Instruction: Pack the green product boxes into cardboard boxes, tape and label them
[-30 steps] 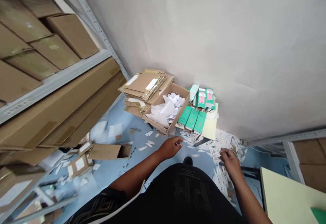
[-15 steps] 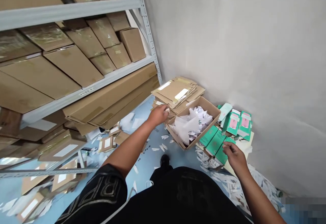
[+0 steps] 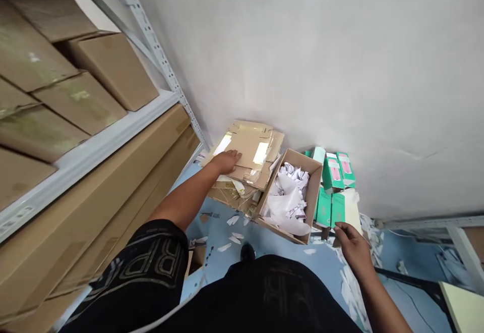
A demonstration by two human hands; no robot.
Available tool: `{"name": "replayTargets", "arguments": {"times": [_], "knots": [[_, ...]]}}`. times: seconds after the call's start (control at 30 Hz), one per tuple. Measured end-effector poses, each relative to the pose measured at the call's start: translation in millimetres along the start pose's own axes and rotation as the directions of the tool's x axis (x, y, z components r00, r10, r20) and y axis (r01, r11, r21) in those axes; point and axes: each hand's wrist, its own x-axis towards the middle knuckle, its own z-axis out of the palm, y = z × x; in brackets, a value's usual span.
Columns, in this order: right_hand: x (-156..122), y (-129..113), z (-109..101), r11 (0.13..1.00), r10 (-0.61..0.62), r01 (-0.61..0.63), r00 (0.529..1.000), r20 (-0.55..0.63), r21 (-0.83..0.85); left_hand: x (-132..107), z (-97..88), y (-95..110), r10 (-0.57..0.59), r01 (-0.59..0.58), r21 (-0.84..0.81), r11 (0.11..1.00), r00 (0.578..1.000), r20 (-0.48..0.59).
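Note:
My left hand lies on the near-left edge of a stack of flattened cardboard boxes, its fingers stretched over the top sheet. White labels and clear tape show on that sheet. My right hand hangs at the near side of several green boxes, fingers loosely bent and apart, with nothing visible in them. Between the hands is an open cardboard box, tilted in view and filled with crumpled white paper.
Shelving loaded with cardboard boxes rises on the left. A plain wall stands ahead. Paper scraps litter the blue floor. On the right are a metal frame and a pale board edge.
My view has turned to the right. My left hand has moved from beside the paper-filled box onto the flattened cardboard, its fingers now extended. My right hand remains near the green boxes.

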Motion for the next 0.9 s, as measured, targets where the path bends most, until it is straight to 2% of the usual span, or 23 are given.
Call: {"name": "replayTargets", "arguments": {"times": [0.13, 0.2, 0.27, 0.37, 0.47, 0.57, 0.63, 0.7, 0.77, 0.83, 0.9], "knots": [[-14.8, -10.6, -8.6, 0.997, 0.080, -0.080, 0.997, -0.009, -0.006, 0.4, -17.7, 3.7, 0.109, -0.110, 0.008, 0.994, 0.973, -0.203], [-19.8, -14.1, -11.5, 0.996, 0.088, -0.089, 0.995, -0.052, -0.013, -2.7, -34.0, 6.4, 0.078, -0.096, -0.037, 0.995, 0.938, -0.337], [-24.3, -15.8, -12.9, 0.998, 0.064, -0.066, 0.995, -0.081, -0.022, -8.0, -53.4, 8.4, -0.014, -0.042, -0.106, 0.993, 0.880, -0.474], [-30.5, -13.0, -15.0, 0.997, -0.001, -0.006, 0.994, -0.105, -0.072, -21.1, -83.8, 12.9, -0.191, 0.045, -0.244, 0.969, 0.759, -0.622], [-36.0, -3.2, -20.3, 0.994, -0.034, 0.022, 0.993, -0.114, -0.106, -39.3, -111.3, 25.9, -0.385, 0.093, -0.413, 0.906, 0.585, -0.714], [-40.4, 11.5, -30.3, 0.995, -0.050, 0.039, 0.990, -0.134, -0.089, -56.9, -134.6, 54.3, -0.503, 0.003, -0.546, 0.838, 0.394, -0.769], [-43.7, 24.1, -40.4, 0.995, -0.069, 0.060, 0.989, -0.130, -0.075, -65.1, -147.7, 83.9, -0.528, -0.102, -0.583, 0.806, 0.324, -0.785], [-48.6, 40.1, -54.4, 0.994, -0.090, 0.083, 0.990, -0.110, -0.067, -69.1, -158.0, 122.1, -0.535, -0.205, -0.604, 0.770, 0.309, -0.787], [-55.7, 60.3, -73.0, 0.994, -0.099, 0.094, 0.990, -0.096, -0.056, -68.2, -164.3, 168.1, -0.534, -0.320, -0.628, 0.709, 0.338, -0.775], [-64.7, 84.8, -96.6, 0.996, -0.083, 0.080, 0.991, -0.105, -0.031, -62.4, -166.3, 220.2, -0.527, -0.442, -0.661, 0.606, 0.400, -0.750], [-74.1, 111.7, -125.3, 0.998, -0.052, 0.054, 0.991, -0.124, 0.012, -52.4, -164.6, 276.9, -0.506, -0.534, -0.703, 0.469, 0.490, -0.710]]}}
